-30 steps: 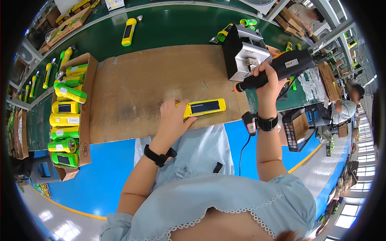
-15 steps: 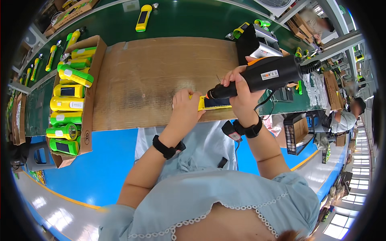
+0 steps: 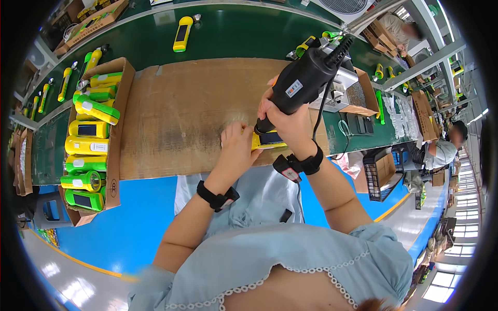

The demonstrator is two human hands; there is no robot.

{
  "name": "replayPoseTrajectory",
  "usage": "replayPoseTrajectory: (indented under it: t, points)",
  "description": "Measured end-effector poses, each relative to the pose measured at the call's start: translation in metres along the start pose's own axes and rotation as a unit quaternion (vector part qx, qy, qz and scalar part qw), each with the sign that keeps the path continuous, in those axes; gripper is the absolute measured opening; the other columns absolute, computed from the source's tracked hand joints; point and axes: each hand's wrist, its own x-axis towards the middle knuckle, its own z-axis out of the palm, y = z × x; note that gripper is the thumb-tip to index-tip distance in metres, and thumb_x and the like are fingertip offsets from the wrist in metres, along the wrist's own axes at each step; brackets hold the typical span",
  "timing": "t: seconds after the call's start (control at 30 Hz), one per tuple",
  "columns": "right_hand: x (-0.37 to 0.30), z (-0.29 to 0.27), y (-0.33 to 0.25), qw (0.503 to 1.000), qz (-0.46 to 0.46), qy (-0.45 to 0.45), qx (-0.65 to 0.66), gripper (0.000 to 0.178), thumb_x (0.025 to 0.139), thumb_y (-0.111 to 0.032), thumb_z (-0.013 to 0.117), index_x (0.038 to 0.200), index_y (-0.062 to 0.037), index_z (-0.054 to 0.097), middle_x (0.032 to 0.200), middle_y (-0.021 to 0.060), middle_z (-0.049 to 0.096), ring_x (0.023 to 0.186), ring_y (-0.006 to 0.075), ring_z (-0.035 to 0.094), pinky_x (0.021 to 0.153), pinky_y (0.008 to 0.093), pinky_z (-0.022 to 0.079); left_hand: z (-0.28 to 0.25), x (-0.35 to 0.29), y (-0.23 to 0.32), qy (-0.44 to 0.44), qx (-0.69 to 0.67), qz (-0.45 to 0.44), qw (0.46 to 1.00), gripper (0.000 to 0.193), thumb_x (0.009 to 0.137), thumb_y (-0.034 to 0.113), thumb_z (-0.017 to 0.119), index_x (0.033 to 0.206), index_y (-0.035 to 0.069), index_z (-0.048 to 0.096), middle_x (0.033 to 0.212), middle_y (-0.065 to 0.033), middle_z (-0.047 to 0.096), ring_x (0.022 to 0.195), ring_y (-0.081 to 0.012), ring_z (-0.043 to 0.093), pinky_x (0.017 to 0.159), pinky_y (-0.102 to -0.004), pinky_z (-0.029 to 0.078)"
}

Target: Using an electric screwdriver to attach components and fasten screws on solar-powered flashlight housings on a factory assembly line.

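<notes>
A black electric screwdriver (image 3: 305, 78) with a cord is gripped by my right hand (image 3: 288, 123). It tilts down to the left, and its nose meets the yellow flashlight (image 3: 277, 146) near that flashlight's left part. The flashlight lies on the cardboard sheet by the near edge of the table, its dark panel facing up. My left hand (image 3: 237, 147) is closed around the left end of the flashlight, hiding that end. The screwdriver's tip cannot be seen clearly against the flashlight.
Left of the cardboard sheet (image 3: 176, 114), a cardboard box (image 3: 126, 98) holds several yellow and green flashlights. Another yellow flashlight (image 3: 182, 34) lies farther back on the green table. At right stand a grey metal device (image 3: 337, 93) and a black crate (image 3: 381, 179). A co-worker (image 3: 441, 155) sits beyond.
The screwdriver has swung from nearly level to a steep tilt, its nose now down on the flashlight. My right hand has moved left with it; my left hand stays on the flashlight.
</notes>
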Motion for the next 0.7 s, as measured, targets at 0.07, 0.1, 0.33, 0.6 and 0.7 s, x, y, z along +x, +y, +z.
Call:
replayPoseTrajectory:
  t: [0.07, 0.1, 0.33, 0.6, 0.7]
  points:
    - [0.001, -0.001, 0.0, 1.0, 0.002, 0.001, 0.026, 0.034, 0.073, 0.01, 0.058, 0.104, 0.0007, 0.051, 0.071, 0.0024, 0.058, 0.06, 0.0084, 0.057, 0.054, 0.0232, 0.046, 0.0, -0.001, -0.001, 0.004, -0.003, 0.014, 1.0, 0.046, 0.066, 0.015, 0.077, 0.103, -0.002, 0.054, 0.11, -0.0168, 0.048, 0.105, -0.0355, 0.045, 0.089, -0.0448, 0.036]
    - [0.001, -0.001, 0.0, 0.999, 0.005, 0.0, 0.052, 0.033, 0.073, 0.01, 0.057, 0.104, 0.0006, 0.052, 0.071, 0.002, 0.058, 0.059, 0.0084, 0.056, 0.054, 0.0233, 0.046, 0.0, -0.002, -0.001, 0.004, -0.001, 0.015, 1.0, 0.046, 0.066, 0.015, 0.077, 0.103, -0.002, 0.054, 0.11, -0.0168, 0.048, 0.105, -0.0355, 0.045, 0.089, -0.0448, 0.036]
    - [0.001, -0.003, -0.005, 1.0, 0.002, -0.007, 0.009, 0.038, 0.075, 0.009, 0.057, 0.111, 0.0012, 0.049, 0.07, 0.0028, 0.058, 0.057, 0.0097, 0.056, 0.054, 0.0246, 0.046, -0.001, 0.001, -0.005, -0.021, 0.02, 0.025, 0.999, 0.054, 0.065, 0.013, 0.077, 0.111, 0.0, 0.052, 0.11, -0.017, 0.048, 0.106, -0.0349, 0.046, 0.09, -0.0436, 0.036]
    - [-0.026, -0.047, -0.06, 0.969, -0.169, 0.163, 0.073, 0.04, 0.079, 0.003, 0.054, 0.118, 0.0064, 0.044, 0.074, 0.0101, 0.056, 0.062, 0.0178, 0.058, 0.059, 0.0285, 0.048, -0.007, -0.023, 0.007, -0.015, 0.107, 0.122, 0.987, 0.058, 0.073, 0.013, 0.068, 0.125, -0.002, 0.046, 0.113, -0.0198, 0.049, 0.106, -0.0345, 0.047, 0.091, -0.0433, 0.036]
    - [-0.044, -0.07, -0.073, 0.965, -0.17, 0.2, 0.023, 0.043, 0.079, 0.001, 0.057, 0.119, 0.0094, 0.043, 0.074, 0.0102, 0.056, 0.059, 0.0178, 0.057, 0.057, 0.0286, 0.047, 0.002, -0.041, 0.007, -0.023, 0.068, 0.118, 0.99, 0.066, 0.077, 0.011, 0.065, 0.134, -0.004, 0.035, 0.118, -0.0204, 0.049, 0.11, -0.0368, 0.046, 0.094, -0.0454, 0.035]
